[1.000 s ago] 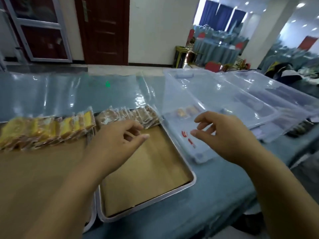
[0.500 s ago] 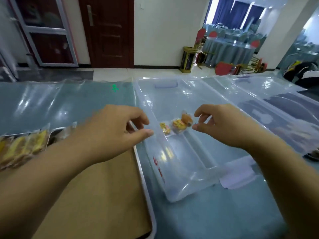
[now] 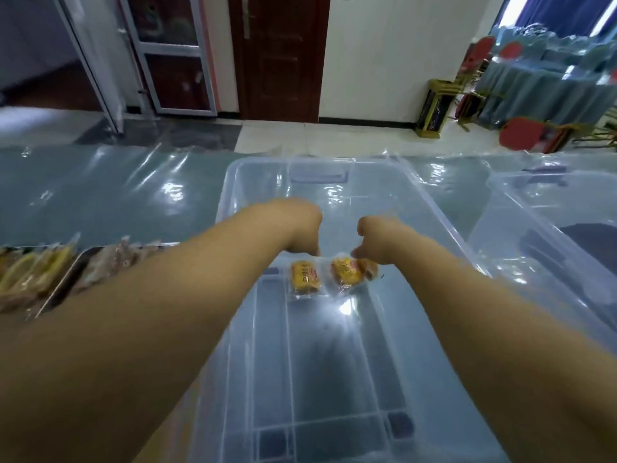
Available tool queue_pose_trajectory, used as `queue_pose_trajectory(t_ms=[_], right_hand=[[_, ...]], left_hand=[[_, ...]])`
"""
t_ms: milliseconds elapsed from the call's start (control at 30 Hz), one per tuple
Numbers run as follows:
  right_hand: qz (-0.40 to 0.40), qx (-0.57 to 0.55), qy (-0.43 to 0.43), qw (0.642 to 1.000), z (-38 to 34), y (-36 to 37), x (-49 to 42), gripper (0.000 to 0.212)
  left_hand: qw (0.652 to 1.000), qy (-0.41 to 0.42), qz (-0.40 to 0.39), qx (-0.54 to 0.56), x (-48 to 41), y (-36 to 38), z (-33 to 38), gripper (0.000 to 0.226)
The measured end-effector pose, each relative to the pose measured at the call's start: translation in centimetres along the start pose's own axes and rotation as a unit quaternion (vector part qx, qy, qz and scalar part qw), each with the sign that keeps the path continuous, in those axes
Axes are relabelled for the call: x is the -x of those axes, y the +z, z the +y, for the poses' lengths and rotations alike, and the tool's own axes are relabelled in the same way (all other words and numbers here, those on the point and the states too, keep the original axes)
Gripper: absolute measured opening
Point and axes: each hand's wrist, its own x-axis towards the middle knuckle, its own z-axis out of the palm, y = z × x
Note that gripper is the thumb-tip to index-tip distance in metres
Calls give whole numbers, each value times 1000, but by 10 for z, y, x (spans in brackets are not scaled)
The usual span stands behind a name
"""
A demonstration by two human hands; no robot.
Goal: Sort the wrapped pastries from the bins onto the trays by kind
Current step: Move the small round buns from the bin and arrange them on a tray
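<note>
Two yellow wrapped pastries (image 3: pixel 305 278) (image 3: pixel 346 273) lie side by side on the floor of a clear plastic bin (image 3: pixel 253 182), and a brownish wrapped one (image 3: pixel 370 269) sits against the right one. Both my arms reach down into the bin. My left hand (image 3: pixel 298 228) hangs over the left pastry with its fingertips at the wrapper's top edge. Fingertips of my right hand (image 3: pixel 379 242) are at the top edge of the right pastry's wrapper. The backs of both hands hide the fingers, so any grip is hidden.
At the left edge, a metal tray (image 3: pixel 65 285) carries a row of brown wrapped pastries (image 3: pixel 110 262); a row of yellow ones (image 3: pixel 30 272) stands left of it. A second clear bin (image 3: pixel 521 195) stands to the right. Shiny plastic sheet covers the blue table.
I turned from the trays to face the bin. Both hands went from hovering above the bin down into it, reaching the pastries on its floor.
</note>
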Motion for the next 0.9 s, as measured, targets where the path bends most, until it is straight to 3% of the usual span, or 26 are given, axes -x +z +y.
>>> queue_pose_trajectory(t_ms=[100, 267, 467, 567, 633, 767, 900], right_hand=[[-10, 23, 11, 1000, 8, 33, -30, 39], [6, 82, -1, 997, 8, 85, -60, 56], [-73, 134, -15, 988, 9, 117, -86, 115], [-74, 147, -5, 986, 12, 125, -96, 104], [-66, 151, 0, 986, 11, 127, -100, 90], [-94, 93, -13, 991, 12, 126, -99, 71], [-99, 93, -64, 989, 15, 111, -92, 48]], left_hand=[[998, -41, -12, 51, -43, 29, 6, 28], [989, -113, -60, 79, -84, 100, 12, 55], [980, -146, -88, 102, -108, 139, 18, 98], [975, -134, -125, 123, -114, 152, 14, 110], [976, -112, -138, 123, -116, 157, 13, 107], [981, -108, -80, 140, -121, 158, 18, 59], [982, -97, -148, 69, -115, 139, 20, 49]])
